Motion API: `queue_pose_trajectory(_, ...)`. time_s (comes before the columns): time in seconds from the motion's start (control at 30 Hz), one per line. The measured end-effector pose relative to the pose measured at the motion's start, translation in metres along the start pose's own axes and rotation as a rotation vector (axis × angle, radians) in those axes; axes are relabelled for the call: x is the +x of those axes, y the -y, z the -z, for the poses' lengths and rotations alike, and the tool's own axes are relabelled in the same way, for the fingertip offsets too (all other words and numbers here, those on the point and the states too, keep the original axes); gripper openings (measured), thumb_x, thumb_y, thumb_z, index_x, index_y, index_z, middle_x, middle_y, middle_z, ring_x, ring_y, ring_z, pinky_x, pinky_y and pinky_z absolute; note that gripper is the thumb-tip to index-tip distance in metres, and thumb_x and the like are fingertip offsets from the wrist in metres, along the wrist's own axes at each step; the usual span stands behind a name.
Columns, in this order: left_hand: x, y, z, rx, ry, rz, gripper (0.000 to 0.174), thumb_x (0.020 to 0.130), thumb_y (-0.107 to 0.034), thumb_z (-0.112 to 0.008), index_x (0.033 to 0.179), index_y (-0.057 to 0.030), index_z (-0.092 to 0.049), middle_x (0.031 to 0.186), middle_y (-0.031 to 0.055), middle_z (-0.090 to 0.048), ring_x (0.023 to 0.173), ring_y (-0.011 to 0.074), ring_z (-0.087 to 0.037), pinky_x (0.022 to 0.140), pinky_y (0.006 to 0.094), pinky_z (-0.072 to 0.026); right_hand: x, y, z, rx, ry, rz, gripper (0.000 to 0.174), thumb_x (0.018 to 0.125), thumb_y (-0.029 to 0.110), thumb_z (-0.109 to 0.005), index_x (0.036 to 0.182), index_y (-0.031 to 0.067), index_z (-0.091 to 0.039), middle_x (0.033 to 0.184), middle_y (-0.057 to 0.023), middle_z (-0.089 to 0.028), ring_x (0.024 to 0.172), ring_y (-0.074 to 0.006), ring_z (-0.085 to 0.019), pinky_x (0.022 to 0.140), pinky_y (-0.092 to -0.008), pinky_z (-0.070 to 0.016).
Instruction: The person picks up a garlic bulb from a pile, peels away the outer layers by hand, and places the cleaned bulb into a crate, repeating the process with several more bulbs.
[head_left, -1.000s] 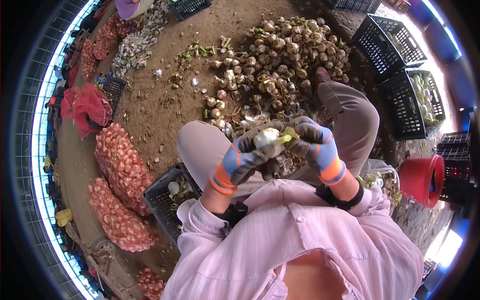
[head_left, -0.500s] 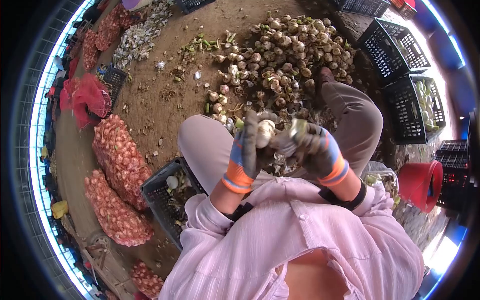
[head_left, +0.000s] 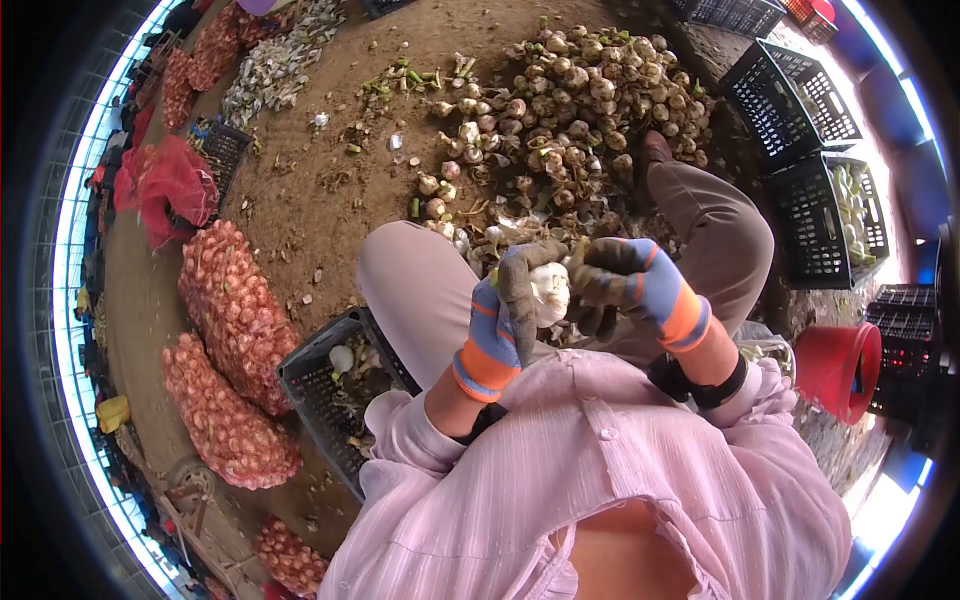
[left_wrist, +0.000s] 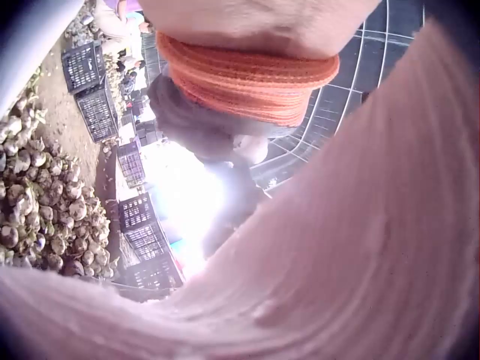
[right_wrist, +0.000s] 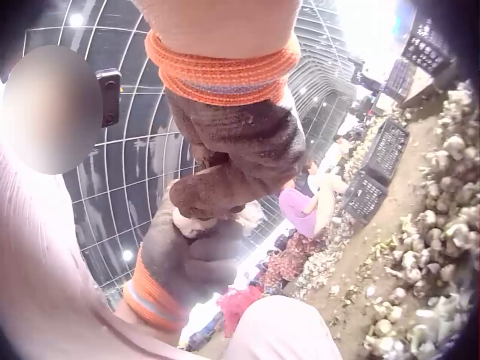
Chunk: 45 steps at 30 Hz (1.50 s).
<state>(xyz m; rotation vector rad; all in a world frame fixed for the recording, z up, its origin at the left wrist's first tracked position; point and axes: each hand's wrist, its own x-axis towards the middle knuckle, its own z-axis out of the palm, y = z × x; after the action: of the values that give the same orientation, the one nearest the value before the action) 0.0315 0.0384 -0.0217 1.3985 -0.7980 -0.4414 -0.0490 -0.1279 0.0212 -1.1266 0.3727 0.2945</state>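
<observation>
A white garlic bulb is held between both gloved hands, above the lap. My left hand grips it from the left, fingers bent around its far side. From the right, my right hand pinches at the upper edge of the same bulb with curled fingers. In the right wrist view, the dirty dark palm side of the right glove covers much of the bulb. The left wrist view shows mostly the orange glove cuff and a sleeve, the fingers being hidden.
Beyond the knees lies a heap of garlic bulbs with loose skins around it. A black crate with trimmings stands by the left thigh, near full red net sacks. To the right are black crates and a red bucket.
The green stem seen on the bulb a second ago no longer shows there. Half a second ago my right hand was lower and blurred; now its fingers are at the bulb, which my left hand keeps holding.
</observation>
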Motion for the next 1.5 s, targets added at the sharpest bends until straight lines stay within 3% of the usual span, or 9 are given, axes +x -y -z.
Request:
queue_pose_trajectory(0.23, 0.002, 0.008, -0.003, 0.37, -0.067, -0.156, 0.048, 0.095, -0.04, -0.038, 0.111, 0.0031, -0.052, 0.096, 0.0069, -0.059, 0.085, 0.0128, -0.055, 0.075, 0.0259, -0.0461, 0.006, -0.03, -0.021, -0.039, -0.054, 0.454, 0.024, 0.085, 0.018, -0.064, 0.1, 0.0031, -0.054, 0.081, -0.0017, -0.059, 0.067, -0.0072, -0.054, 0.056, -0.0214, -0.0443)
queue_pose_trajectory(0.37, 0.0, -0.005, -0.001, 0.0, -0.033, 0.074, 0.046, 0.095, -0.038, -0.038, 0.111, 0.0041, -0.05, 0.1, 0.0129, -0.058, 0.089, 0.0183, -0.057, 0.08, 0.0297, -0.0459, -0.001, -0.012, -0.004, 0.077, -0.028, -0.021, 0.027, 0.088, 0.027, -0.058, 0.101, 0.0034, -0.056, 0.078, -0.004, -0.064, 0.063, -0.0082, -0.06, 0.048, -0.0196, -0.0446)
queue_pose_trajectory(0.6, 0.006, -0.002, -0.003, 0.636, 0.008, -0.333, 0.042, 0.096, -0.034, -0.038, 0.108, 0.0035, -0.052, 0.094, 0.0107, -0.059, 0.084, 0.0149, -0.057, 0.072, 0.028, -0.0476, -0.004, -0.019, -0.019, -0.095, -0.13, 0.181, 0.027, 0.087, 0.028, -0.06, 0.096, 0.0032, -0.057, 0.073, 0.0, -0.058, 0.059, -0.0057, -0.053, 0.048, -0.0188, -0.0409)
queue_pose_trajectory(0.7, 0.007, -0.002, -0.002, 0.599, 0.055, -0.157, 0.037, 0.095, -0.03, -0.04, 0.107, 0.0034, -0.053, 0.097, 0.0128, -0.059, 0.088, 0.0185, -0.058, 0.074, 0.0302, -0.0475, -0.004, -0.01, -0.011, 0.018, -0.09, -0.045, 0.024, 0.088, 0.026, -0.059, 0.096, 0.0034, -0.057, 0.074, -0.0025, -0.061, 0.058, -0.0082, -0.057, 0.046, -0.0192, -0.0431)
queue_pose_trajectory(0.73, 0.002, -0.011, -0.002, -0.12, -0.017, 0.366, 0.032, 0.093, -0.024, -0.043, 0.107, 0.0033, -0.054, 0.1, 0.0151, -0.059, 0.09, 0.0224, -0.058, 0.076, 0.0323, -0.047, -0.001, -0.015, -0.002, -0.017, -0.08, 0.004, 0.023, 0.089, 0.025, -0.057, 0.096, 0.0028, -0.058, 0.075, -0.0055, -0.063, 0.058, -0.0102, -0.06, 0.044, -0.0192, -0.0441)
queue_pose_trajectory(0.97, 0.004, 0.008, -0.004, 0.515, 0.038, -0.217, 0.033, 0.095, -0.021, -0.036, 0.11, 0.0041, -0.051, 0.098, 0.0167, -0.058, 0.086, 0.024, -0.059, 0.077, 0.0326, -0.0467, -0.005, -0.018, -0.005, 0.109, -0.033, -0.001, 0.022, 0.087, 0.023, -0.061, 0.095, 0.0022, -0.059, 0.075, -0.0032, -0.063, 0.06, -0.0076, -0.059, 0.049, -0.0192, -0.0452)
queue_pose_trajectory(1.23, 0.003, 0.002, -0.004, -0.083, 0.056, 0.066, 0.063, 0.089, -0.052, -0.044, 0.115, 0.0048, -0.049, 0.109, 0.016, -0.057, 0.097, 0.022, -0.056, 0.087, 0.0339, -0.045, -0.004, -0.024, 0.008, 0.142, 0.021, 0.061, 0.023, 0.088, 0.025, -0.058, 0.096, 0.0026, -0.059, 0.077, -0.0041, -0.065, 0.06, -0.0081, -0.061, 0.046, -0.0179, -0.0454)
queue_pose_trajectory(1.4, 0.01, -0.005, 0.0, 0.543, 0.128, -0.318, 0.037, 0.094, -0.025, -0.043, 0.115, 0.0046, -0.05, 0.106, 0.0132, -0.058, 0.09, 0.0205, -0.056, 0.079, 0.031, -0.0456, -0.005, -0.024, 0.002, -0.807, -0.148, 0.53, 0.016, 0.085, 0.017, -0.062, 0.088, 0.0013, -0.059, 0.068, -0.0084, -0.061, 0.055, -0.0144, -0.054, 0.053, -0.0291, -0.0441)
queue_pose_trajectory(1.5, -0.003, 0.0, 0.001, -0.398, 0.105, 0.095, 0.033, 0.093, -0.019, -0.043, 0.113, 0.0059, -0.052, 0.107, 0.0126, -0.057, 0.09, 0.019, -0.057, 0.079, 0.0295, -0.0448, 0.003, -0.029, 0.013, -0.71, -0.262, 0.395, 0.012, 0.084, 0.013, -0.061, 0.082, 0.0021, -0.058, 0.065, -0.0109, -0.057, 0.052, -0.0145, -0.05, 0.052, -0.0288, -0.0428)
